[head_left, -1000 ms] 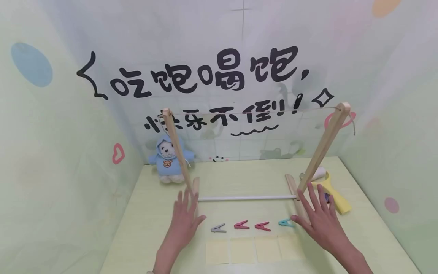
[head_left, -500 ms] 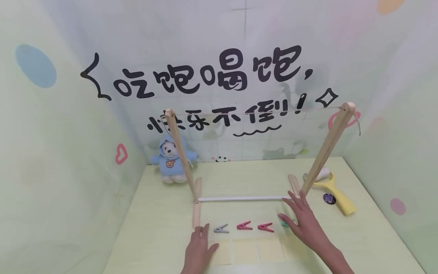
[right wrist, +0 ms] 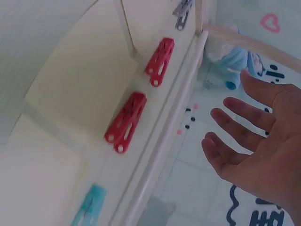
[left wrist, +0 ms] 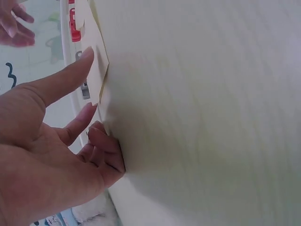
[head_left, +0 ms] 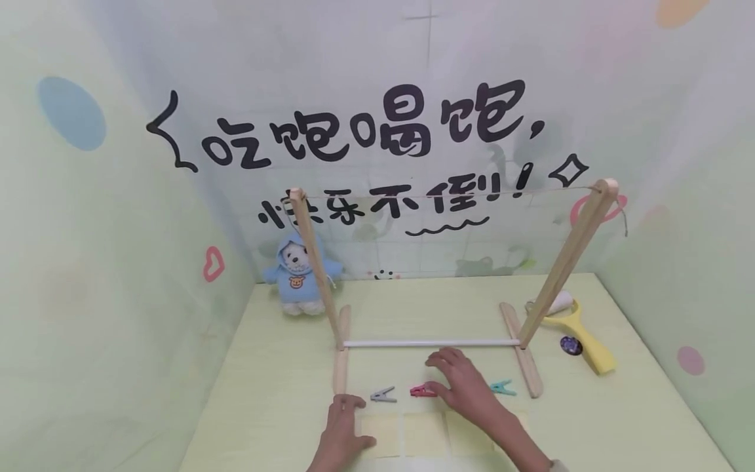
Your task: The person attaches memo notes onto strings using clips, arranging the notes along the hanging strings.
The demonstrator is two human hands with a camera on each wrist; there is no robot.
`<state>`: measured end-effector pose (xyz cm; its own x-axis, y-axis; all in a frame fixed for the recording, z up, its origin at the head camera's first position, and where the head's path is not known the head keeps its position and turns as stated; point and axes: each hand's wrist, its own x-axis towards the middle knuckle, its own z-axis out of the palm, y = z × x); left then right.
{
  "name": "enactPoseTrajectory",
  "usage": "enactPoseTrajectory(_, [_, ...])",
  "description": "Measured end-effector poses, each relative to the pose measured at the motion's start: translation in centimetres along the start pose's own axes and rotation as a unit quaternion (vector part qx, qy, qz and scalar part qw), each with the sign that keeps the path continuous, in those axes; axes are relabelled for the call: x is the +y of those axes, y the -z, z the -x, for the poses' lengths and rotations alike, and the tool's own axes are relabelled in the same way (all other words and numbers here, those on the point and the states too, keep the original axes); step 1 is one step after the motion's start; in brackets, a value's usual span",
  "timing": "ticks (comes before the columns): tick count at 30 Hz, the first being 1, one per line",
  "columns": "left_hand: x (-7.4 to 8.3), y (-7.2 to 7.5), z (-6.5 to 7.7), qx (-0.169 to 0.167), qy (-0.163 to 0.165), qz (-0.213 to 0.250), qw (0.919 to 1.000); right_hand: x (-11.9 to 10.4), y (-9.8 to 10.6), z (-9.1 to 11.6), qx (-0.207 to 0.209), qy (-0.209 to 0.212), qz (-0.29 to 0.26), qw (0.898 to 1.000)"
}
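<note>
Blue-hooded toy [head_left: 299, 292] sits near the back left corner of the worktop [head_left: 259, 380], partly behind the left post [head_left: 319, 269] of a wooden frame. The post's flat left foot [head_left: 340, 370] points toward the front. My left hand [head_left: 341, 429] is low over the worktop by that foot's near end, thumb out beside a paper corner, fingers slack and bent, released; whether they touch the foot I cannot tell. Grey clip [head_left: 382, 395] just right of my fingertips. Nearer the front, a row of pale yellow notes [head_left: 423, 436]. Beyond the clips, a white rod [head_left: 430, 343] runs parallel to the back edge, and a thin string [head_left: 454, 195] spans the post tops. One red clip [head_left: 417, 391] next along, partly behind my thumb; a second red clip [right wrist: 129, 115] shows from my right wrist. My right hand [head_left: 468, 392] is above this stretch, fingers loosely bent, grasping nothing. Then the teal clip [head_left: 503, 387], the right foot [head_left: 529, 372], the right post [head_left: 565, 265]. Toward the right edge: a purple disc [head_left: 571, 345] beside a yellow-handled roller [head_left: 594, 349].
</note>
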<state>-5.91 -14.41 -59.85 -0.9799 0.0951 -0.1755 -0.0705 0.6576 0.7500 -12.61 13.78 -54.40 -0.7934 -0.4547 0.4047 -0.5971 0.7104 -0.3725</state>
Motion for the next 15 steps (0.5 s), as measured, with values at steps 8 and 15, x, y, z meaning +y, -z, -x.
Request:
enactPoseTrajectory(8, [-0.5,-0.7,0.1,0.012,-0.002,-0.021,0.9997,-3.1,-4.6,-0.6,-0.089,0.018,0.080,0.993])
enactPoseTrajectory(15, [-0.5,-0.6,0.2,0.027,-0.014,-0.038,0.9988,-3.9,-6.8,-0.2,-0.084,0.030,0.084,0.992])
